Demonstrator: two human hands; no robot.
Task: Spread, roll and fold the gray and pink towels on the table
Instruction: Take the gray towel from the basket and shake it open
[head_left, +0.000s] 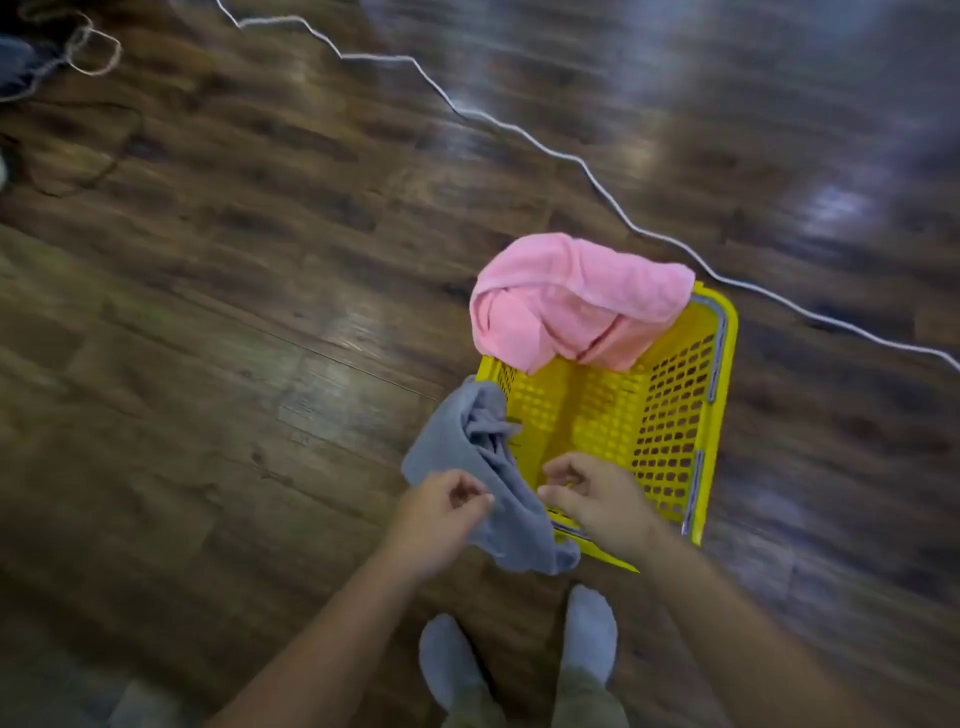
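A crumpled gray towel (485, 478) hangs over the near left corner of a yellow plastic basket (670, 426) that stands on the floor. A pink towel (571, 301) lies bunched over the basket's far end. My left hand (441, 512) pinches the gray towel's left edge between thumb and fingers. Just right of the gray towel, my right hand (589, 493) hovers above the basket's near rim with its fingers curled and apart, nothing in them. The view is blurred by motion.
The floor is dark wood planks (234, 364). A white cable (519, 130) runs in zigzags across it behind the basket. More cords and a dark object (31, 67) lie at the top left. My two socked feet (519, 654) stand just in front of the basket.
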